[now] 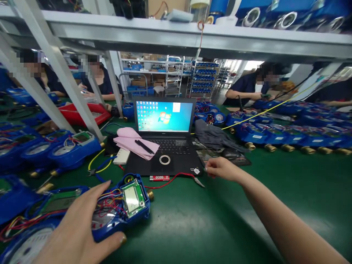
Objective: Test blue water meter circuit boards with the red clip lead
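Head view: see blue meter (123, 215) on green bench (192, 227), long axis slanting rightward and away, between spread thumb and fingers of left hand (78, 223), the nearer. Note right hand (224, 169) off rightward, fingertips bunched beside laptop (178, 167) corner; cannot tell if pinching anything

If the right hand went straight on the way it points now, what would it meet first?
Probably the near right corner of the laptop. The right hand's height is unclear, though, so it might pass above that edge.
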`<control>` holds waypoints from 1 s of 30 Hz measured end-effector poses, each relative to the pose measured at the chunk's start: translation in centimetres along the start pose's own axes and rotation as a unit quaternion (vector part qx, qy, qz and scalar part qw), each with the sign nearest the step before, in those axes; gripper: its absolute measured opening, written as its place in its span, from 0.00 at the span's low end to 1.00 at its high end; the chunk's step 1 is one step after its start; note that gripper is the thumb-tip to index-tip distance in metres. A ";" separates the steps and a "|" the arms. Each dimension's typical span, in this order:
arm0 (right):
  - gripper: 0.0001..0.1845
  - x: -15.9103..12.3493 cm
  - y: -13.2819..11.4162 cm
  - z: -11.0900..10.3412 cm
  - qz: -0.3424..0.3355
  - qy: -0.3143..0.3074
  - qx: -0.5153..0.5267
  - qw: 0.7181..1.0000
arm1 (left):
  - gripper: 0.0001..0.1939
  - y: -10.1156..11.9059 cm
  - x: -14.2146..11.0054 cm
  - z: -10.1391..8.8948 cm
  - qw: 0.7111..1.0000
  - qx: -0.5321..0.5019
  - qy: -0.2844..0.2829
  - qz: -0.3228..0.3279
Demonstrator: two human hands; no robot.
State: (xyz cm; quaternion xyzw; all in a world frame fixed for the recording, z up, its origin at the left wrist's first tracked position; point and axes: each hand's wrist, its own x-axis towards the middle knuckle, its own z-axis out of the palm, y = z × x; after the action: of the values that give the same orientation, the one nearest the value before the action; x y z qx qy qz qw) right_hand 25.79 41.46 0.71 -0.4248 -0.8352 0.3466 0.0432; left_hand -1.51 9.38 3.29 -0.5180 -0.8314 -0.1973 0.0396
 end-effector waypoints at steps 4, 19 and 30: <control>0.05 -0.6 -1.0 3.9 -0.047 -0.002 -0.085 0.995 | 0.44 1.6 0.3 -0.2 0.999 0.040 -0.007 0.019; 0.19 0.3 -8.7 2.4 -0.094 -0.129 0.483 0.861 | 0.49 2.3 -1.2 -1.6 0.994 -0.016 -0.102 0.046; 0.19 -0.2 -14.0 6.4 -0.150 -0.203 0.543 0.801 | 0.56 3.5 -3.4 -0.2 1.000 -0.024 0.012 0.010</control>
State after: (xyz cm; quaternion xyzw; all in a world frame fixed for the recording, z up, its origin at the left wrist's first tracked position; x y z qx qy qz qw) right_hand 14.03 32.21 4.54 -0.1211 -0.5537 0.8106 0.1476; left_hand 3.12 7.83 3.53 -0.5242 -0.8208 -0.2234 0.0393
